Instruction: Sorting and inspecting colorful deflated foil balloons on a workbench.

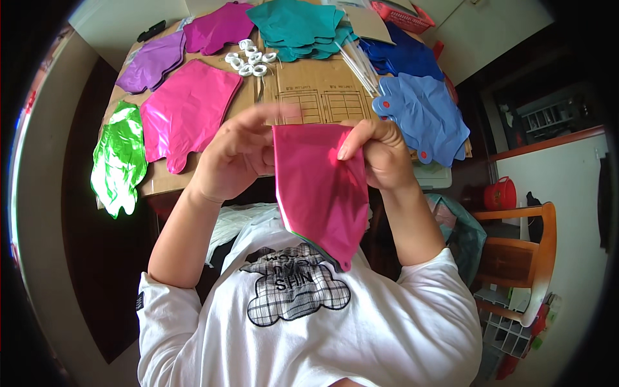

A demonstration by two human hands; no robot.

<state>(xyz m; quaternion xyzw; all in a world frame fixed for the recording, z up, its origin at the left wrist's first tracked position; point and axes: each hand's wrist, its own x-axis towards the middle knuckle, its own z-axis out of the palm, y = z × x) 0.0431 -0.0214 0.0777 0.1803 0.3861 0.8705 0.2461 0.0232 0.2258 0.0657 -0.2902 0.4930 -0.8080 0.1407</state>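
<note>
A flat pink foil sheet (316, 184), shaped like an uninflated balloon with a narrow rounded tip at the bottom, hangs upright in front of my chest. My right hand (380, 151) pinches its upper right side, thumb on the near face. At its upper left corner is my left hand (238, 151), fingers apart and the index finger stretched out, blurred by motion. Whether the left fingertips touch the edge, I cannot tell. Along the sheet's lower left edge a thin strip of white and dark green shows.
Brown cardboard (271, 87) covers the table. On it lie larger pink (190, 113), shiny green (119, 158), purple (151, 61), teal (296, 29) and light blue sheets (429, 116). White rings (248, 61) and thin white sticks (358, 68) sit among them. A wooden chair (516, 258) stands right.
</note>
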